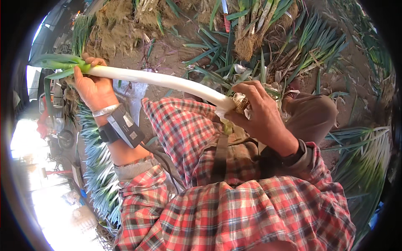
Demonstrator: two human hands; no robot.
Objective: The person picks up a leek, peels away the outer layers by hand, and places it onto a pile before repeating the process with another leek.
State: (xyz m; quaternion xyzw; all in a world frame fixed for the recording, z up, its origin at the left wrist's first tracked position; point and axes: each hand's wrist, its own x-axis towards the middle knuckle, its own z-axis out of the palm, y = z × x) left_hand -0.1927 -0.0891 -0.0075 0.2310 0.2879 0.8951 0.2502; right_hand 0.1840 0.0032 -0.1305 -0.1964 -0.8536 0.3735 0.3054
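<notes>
One long green onion (159,79) with a thick, clean white stalk lies across the view in front of me, bowing down slightly toward the right. My left hand (98,85) is closed around its upper end, where the white turns to green, and the leaves stick out beyond it to the left. At the root end, my right hand (261,113) has its thumb and fingers curled around the stalk by the roots (240,101). The fingers partly cover that end. A dark box-shaped device (125,126) is strapped to my left wrist.
Unpeeled green onions with soil-brown roots (247,46) lie in heaps ahead. A leafy bunch (314,46) rests at the far right. Rows of white-stalked onions (100,167) line the left, with another bundle (364,154) at the right. Peelings and leaf scraps litter the dirt floor.
</notes>
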